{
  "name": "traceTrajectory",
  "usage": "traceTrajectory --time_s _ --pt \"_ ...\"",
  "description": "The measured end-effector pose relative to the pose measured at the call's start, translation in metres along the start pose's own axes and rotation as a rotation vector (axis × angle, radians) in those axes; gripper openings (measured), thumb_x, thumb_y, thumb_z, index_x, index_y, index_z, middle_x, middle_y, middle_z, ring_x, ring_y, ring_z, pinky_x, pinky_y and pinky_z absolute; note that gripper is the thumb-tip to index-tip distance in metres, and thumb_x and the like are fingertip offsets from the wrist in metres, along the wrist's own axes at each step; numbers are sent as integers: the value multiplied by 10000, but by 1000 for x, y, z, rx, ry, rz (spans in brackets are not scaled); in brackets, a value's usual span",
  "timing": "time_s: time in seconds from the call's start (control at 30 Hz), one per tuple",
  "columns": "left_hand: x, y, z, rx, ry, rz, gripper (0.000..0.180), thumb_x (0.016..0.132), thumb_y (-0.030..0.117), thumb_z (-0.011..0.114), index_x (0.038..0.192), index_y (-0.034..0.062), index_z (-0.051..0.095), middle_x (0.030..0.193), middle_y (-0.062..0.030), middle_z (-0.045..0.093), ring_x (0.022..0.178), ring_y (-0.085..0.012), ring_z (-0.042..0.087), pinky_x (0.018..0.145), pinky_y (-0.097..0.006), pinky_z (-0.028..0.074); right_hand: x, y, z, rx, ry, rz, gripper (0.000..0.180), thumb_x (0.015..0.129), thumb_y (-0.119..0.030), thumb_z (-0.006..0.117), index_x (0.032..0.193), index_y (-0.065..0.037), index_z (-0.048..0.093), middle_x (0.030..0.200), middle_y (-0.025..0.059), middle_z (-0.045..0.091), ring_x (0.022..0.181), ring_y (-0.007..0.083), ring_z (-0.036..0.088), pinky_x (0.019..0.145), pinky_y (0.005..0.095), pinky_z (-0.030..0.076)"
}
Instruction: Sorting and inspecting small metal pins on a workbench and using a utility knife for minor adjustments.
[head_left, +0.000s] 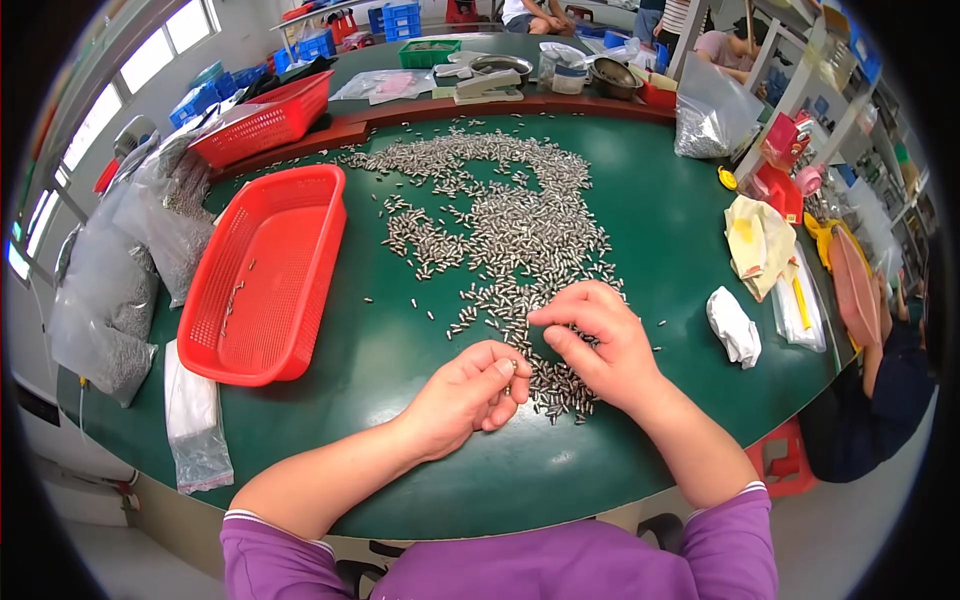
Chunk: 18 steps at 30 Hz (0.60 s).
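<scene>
A big spread of small silvery metal pins (530, 225) covers the middle of the green table (400, 490), with a narrow tail of them reaching toward me. Left of that tail, my left hand (470, 395) is closed, thumb against curled fingers, pinching a tiny metal pin (513, 366) that is mostly covered by the fingertips. My right hand (600, 345) hovers over the near part of the pile, its thumb and forefinger a little apart; nothing shows between them. To the left stands a red plastic basket (325, 290) with a few pins on its bottom.
Bags of metal parts (110, 310) line the left edge, beside a second red basket (265, 120). A crumpled white cloth (733, 325) and yellowish gloves (757, 245) lie on the right. A red wooden ledge (560, 105) crosses the back. Another person (880, 390) sits at far right.
</scene>
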<state>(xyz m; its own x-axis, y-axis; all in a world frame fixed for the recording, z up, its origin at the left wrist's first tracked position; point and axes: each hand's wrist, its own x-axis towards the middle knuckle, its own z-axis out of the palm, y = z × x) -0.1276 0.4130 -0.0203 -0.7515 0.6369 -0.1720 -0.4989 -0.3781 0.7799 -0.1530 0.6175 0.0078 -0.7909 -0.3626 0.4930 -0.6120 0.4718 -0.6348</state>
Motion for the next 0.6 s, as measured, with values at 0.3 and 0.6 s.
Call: traceTrajectory --time_s 0.3,0.6 --pt "-3 1 -2 -53 -5 9 213 988 231 394 1080 69 499 875 -54 543 620 -114 449 528 -225 343 6 13 -14 -385 98 78 126 738 -64 673 855 -93 637 924 50 570 910 247 544 789 352 451" --pt "-2 2 0 -64 38 26 251 985 263 391 1092 64 500 904 -51 537 638 -118 441 544 -224 344 3 21 1 -395 -16 24 131 703 -70 701 819 -115 662 903 37 551 893 250 532 779 363 456"
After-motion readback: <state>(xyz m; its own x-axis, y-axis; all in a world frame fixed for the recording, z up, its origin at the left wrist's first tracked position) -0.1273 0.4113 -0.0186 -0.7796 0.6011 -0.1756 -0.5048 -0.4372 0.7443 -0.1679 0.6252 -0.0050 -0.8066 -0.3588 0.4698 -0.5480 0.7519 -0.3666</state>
